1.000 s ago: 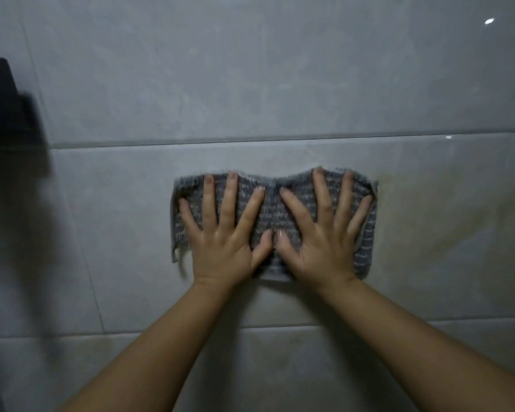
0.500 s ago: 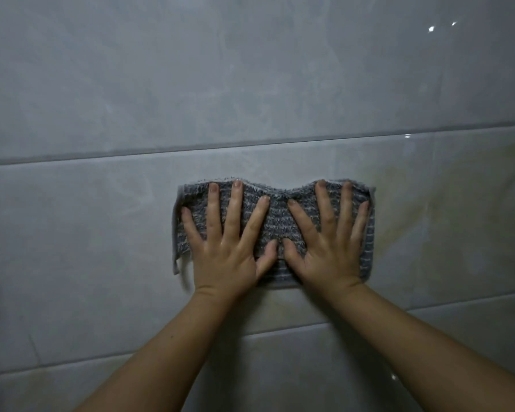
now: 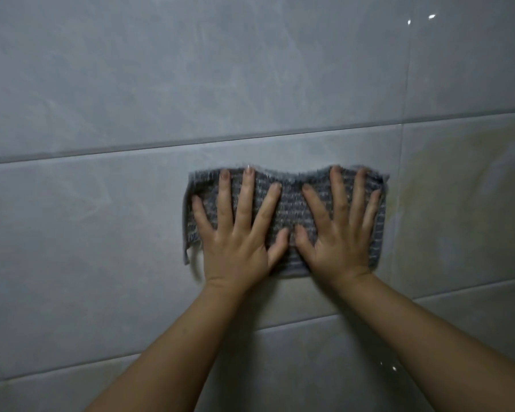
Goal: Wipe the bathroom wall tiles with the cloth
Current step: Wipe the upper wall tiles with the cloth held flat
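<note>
Item: cloth [image 3: 292, 208], grey with a striped weave, spread flat on the wall tiles [image 3: 101, 221], just below the horizontal grout line [image 3: 191, 143]. Its top edge dips in the middle and its lower left corner hangs loose.
Left hand: my left hand [image 3: 235, 243] lies flat on the cloth's left half, palm to the wall.
Right hand: my right hand [image 3: 339, 240] lies flat on the right half; the two thumbs nearly meet at the centre.
Fingers: my fingers [image 3: 246, 197] are straight and splayed apart on both hands. They press the cloth and are not curled round it or pinching it.
Surface: large glossy grey tiles. There is a yellowish patch [image 3: 446, 185] on the tile just right of the cloth, past a vertical joint [image 3: 397, 221].
Step in hand: a two-handed wiping pass along the middle row, as I judge it.
Progress: I cannot tell which tiles are done. The pale streaks to the left may be wipe marks or marbling.
Next move calls for: even pressure from both palms, and both hands sliding together so the cloth does not bunch between the thumbs. The yellowed tile to the right looks the likeliest target.
Caution: the loose corner may fold under.
</note>
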The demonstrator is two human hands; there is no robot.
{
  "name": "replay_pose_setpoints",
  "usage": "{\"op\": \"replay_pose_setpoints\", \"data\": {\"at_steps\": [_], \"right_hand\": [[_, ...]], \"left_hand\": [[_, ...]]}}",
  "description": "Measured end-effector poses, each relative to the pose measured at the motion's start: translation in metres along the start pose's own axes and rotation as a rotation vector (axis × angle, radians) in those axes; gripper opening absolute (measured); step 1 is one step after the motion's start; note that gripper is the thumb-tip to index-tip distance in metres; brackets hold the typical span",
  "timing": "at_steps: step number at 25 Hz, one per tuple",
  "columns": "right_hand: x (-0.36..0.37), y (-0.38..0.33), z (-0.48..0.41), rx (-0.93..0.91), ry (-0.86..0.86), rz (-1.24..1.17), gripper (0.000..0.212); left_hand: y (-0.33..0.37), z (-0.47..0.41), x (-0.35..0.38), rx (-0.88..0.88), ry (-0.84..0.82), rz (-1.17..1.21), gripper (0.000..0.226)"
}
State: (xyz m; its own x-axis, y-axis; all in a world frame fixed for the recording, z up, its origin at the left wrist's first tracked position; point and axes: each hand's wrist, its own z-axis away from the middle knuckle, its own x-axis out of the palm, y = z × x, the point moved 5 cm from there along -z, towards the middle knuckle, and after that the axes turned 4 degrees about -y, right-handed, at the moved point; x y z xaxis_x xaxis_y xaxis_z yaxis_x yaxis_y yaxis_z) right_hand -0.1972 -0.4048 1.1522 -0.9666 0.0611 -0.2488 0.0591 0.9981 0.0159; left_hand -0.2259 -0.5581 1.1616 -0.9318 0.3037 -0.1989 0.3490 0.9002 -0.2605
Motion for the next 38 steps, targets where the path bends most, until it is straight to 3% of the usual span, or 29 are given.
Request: {"op": "replay_pose_setpoints", "data": {"at_steps": [5,11,22,27,38], "right_hand": [[-0.002,0.013,-0.012,-0.064,-0.022,-0.002,0.066],[-0.025,0.050,-0.089,-0.037,0.056,-0.011,0.060],[0.000,0.056,0.009,-0.072,0.018,-0.031,0.057],[0.009,0.010,0.029,-0.095,0.016,-0.040,0.057],[0.037,-0.163,0.067,-0.208,0.011,-0.094,0.057]], "left_hand": [[0.011,-0.020,-0.001,0.034,0.014,0.006,0.064],[0.035,-0.097,-0.006,-0.142,0.063,0.032,0.060],[0.057,-0.002,0.011,-0.047,-0.017,-0.012,0.059],[0.020,0.031,0.008,-0.030,-0.030,-0.008,0.059],[-0.135,0.131,-0.010,-0.058,-0.072,-0.046,0.062]]}}
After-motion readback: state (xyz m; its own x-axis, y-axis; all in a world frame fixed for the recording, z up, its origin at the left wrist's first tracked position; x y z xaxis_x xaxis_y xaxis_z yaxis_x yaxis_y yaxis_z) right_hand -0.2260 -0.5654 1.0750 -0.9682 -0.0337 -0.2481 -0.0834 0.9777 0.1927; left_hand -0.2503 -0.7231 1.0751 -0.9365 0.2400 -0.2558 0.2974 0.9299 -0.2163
